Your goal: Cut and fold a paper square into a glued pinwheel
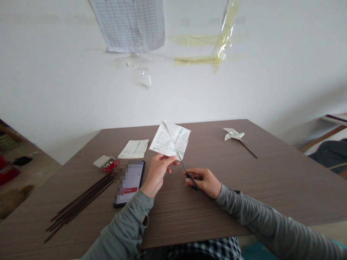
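Observation:
A square of printed paper [164,139] is pinched along its lower edge by my left hand [158,170], raised over the middle of the table. It has a diagonal line across it and a corner pointing up. My right hand [205,181] grips the black handles of a pair of scissors [192,179]. The blades reach up and left to the paper's lower right corner; whether they are parted I cannot make out. Beyond my right hand, a paper pinwheel [233,134] on a dark stick lies on the table.
Left of my left hand lie a phone [132,180], a stack of printed paper [133,149], a small red-and-white box [105,163] of small items and several dark sticks [81,202]. The brown table [206,144] meets a white wall, where a printed sheet [132,25] hangs.

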The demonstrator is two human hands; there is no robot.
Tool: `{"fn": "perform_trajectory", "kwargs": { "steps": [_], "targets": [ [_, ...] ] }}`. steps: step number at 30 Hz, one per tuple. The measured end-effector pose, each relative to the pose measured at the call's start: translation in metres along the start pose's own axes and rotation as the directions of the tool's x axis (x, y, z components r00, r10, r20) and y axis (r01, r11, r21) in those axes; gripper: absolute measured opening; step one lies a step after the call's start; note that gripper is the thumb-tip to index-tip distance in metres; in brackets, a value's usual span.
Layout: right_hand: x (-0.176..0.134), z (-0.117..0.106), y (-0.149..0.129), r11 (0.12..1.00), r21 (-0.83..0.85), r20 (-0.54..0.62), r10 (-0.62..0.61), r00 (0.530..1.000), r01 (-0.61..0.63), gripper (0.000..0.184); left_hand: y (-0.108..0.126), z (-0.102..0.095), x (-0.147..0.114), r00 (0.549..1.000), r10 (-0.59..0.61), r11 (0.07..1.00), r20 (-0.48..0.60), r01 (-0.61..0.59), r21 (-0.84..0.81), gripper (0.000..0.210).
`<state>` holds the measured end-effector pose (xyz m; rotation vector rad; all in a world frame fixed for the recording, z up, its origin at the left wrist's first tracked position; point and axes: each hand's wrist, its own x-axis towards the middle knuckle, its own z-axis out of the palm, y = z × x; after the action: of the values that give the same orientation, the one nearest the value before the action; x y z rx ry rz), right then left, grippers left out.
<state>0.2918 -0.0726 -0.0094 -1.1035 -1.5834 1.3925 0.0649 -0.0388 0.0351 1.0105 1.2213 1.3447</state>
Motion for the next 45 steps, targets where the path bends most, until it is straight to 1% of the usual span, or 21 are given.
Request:
{"fn": "perform_trajectory", "kwargs": {
  "steps": [2, 6, 11, 15, 23, 30, 37, 42, 45],
  "targets": [
    [0.0, 0.001, -0.002, 1.0, -0.005, -0.006, 0.0, 1.0, 0.0, 0.07, 0.0, 0.0, 0.0, 1.0, 0.005, 1.0, 0.005, -0.005, -0.002, 0.034],
    [0.001, 0.001, -0.003, 1.0, -0.022, 0.0, 0.004, 1.0, -0.004, 0.078, 0.001, 0.001, -0.001, 1.0, 0.01, 1.0, 0.002, -0.01, -0.004, 0.034],
    [0.001, 0.0, -0.002, 1.0, -0.023, 0.011, 0.002, 1.0, -0.002, 0.07, 0.002, 0.001, -0.001, 1.0, 0.003, 1.0, 0.003, -0.003, -0.011, 0.036],
    [0.001, 0.0, 0.002, 1.0, 0.003, 0.014, 0.0, 1.0, 0.0, 0.07, 0.002, 0.001, 0.0, 1.0, -0.016, 1.0, 0.005, 0.016, -0.013, 0.037],
    [0.006, -0.002, 0.01, 1.0, 0.023, 0.023, -0.003, 1.0, 0.002, 0.081, 0.006, 0.001, -0.002, 0.999, -0.038, 0.999, 0.036, 0.038, 0.009, 0.032],
    [0.003, 0.0, 0.006, 1.0, 0.013, 0.018, -0.024, 1.0, 0.024, 0.07, 0.007, 0.002, -0.003, 0.999, -0.042, 0.999, 0.033, 0.041, 0.01, 0.03],
    [0.004, 0.0, 0.006, 1.0, -0.003, 0.025, -0.028, 0.999, 0.028, 0.074, 0.005, 0.001, -0.002, 0.998, -0.044, 0.999, 0.038, 0.044, 0.014, 0.029],
    [0.001, 0.001, 0.003, 0.999, 0.033, -0.006, -0.021, 1.0, 0.021, 0.06, 0.005, 0.001, -0.002, 0.997, -0.061, 0.998, 0.039, 0.061, 0.01, 0.03],
    [0.002, 0.001, 0.003, 0.999, 0.047, -0.018, -0.014, 1.0, 0.015, 0.06, 0.006, 0.002, -0.002, 0.997, -0.071, 0.997, 0.036, 0.071, 0.005, 0.026]
  ]
}}
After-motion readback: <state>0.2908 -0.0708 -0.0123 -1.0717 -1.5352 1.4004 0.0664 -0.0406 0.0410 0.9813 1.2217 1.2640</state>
